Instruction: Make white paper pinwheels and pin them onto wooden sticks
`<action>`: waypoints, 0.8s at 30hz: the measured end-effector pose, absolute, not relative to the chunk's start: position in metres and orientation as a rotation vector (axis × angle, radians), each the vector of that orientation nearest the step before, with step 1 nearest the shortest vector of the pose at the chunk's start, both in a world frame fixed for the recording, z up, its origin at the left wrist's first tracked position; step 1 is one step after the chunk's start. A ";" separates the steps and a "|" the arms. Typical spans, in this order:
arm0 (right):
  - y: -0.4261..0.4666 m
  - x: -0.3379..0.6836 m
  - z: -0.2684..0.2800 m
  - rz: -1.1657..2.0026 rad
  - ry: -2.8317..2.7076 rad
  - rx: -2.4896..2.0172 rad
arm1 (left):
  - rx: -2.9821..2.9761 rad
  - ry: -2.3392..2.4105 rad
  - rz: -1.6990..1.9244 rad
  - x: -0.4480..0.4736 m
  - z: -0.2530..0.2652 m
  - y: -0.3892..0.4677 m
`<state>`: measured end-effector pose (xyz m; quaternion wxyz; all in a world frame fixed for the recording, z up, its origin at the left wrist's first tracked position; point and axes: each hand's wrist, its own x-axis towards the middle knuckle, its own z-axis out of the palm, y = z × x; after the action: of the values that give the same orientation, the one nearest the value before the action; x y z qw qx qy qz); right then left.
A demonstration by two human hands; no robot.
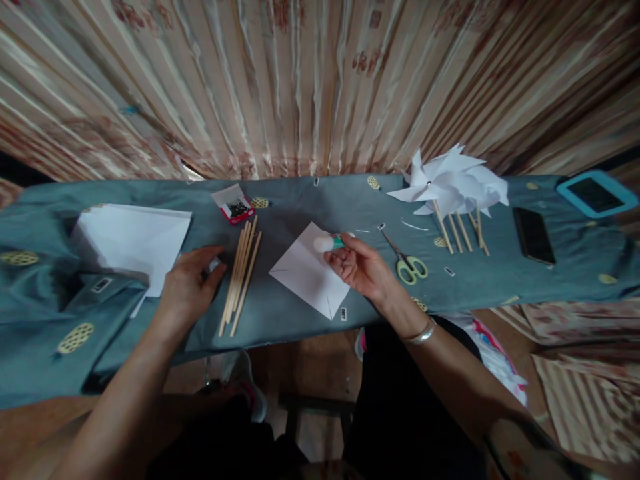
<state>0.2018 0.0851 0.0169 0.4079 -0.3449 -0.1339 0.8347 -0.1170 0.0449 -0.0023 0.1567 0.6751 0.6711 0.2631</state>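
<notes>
My right hand (357,263) grips a glue stick (337,242) with a green band and a rounded white end. It is held over a white paper square (307,277) that lies cornerwise on the cloth, with lines running in from its corners. My left hand (193,280) is curled, with a small whitish object (214,264) between thumb and fingers; its kind is unclear. That hand is between a stack of white paper (135,233) and several thin wooden sticks (243,267). Scissors (411,269) with green handles lie to the right of my right hand.
Finished paper pinwheels (450,183) on wooden sticks lie at the back right. Beyond them are a dark phone (533,235) and a blue-framed tablet (597,193). A small red box (235,204) stands open behind the sticks. A pleated curtain (280,87) hangs behind the cloth-covered table (295,333).
</notes>
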 end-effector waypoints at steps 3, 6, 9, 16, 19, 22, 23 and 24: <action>0.083 0.200 0.017 2.078 -0.373 -0.856 | 1.982 1.906 0.836 -0.111 0.002 0.045; 0.080 0.196 0.018 2.064 -0.413 -0.789 | 1.911 1.839 1.128 -0.087 0.015 0.041; 0.075 0.186 0.020 2.100 -0.455 -0.726 | 1.390 1.529 1.274 -0.046 0.025 0.032; 0.059 0.163 0.015 2.190 -0.552 -0.692 | 0.677 0.935 1.299 0.018 0.027 0.027; 0.055 0.162 0.016 2.187 -0.666 -0.721 | 0.562 0.889 1.290 0.018 0.030 0.032; 0.056 0.167 0.021 2.119 -0.840 -0.800 | 0.521 0.883 1.292 0.013 0.033 0.037; 0.056 0.169 0.022 2.084 -0.893 -0.837 | 0.519 0.901 1.302 0.011 0.033 0.038; 0.056 0.171 0.024 2.050 -0.936 -0.875 | 0.518 0.923 1.313 0.010 0.033 0.038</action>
<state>0.1712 0.0564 0.0237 0.3542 -0.3383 -0.3622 0.7930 0.0101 0.0383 0.0326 0.6650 0.2293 0.4087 0.5815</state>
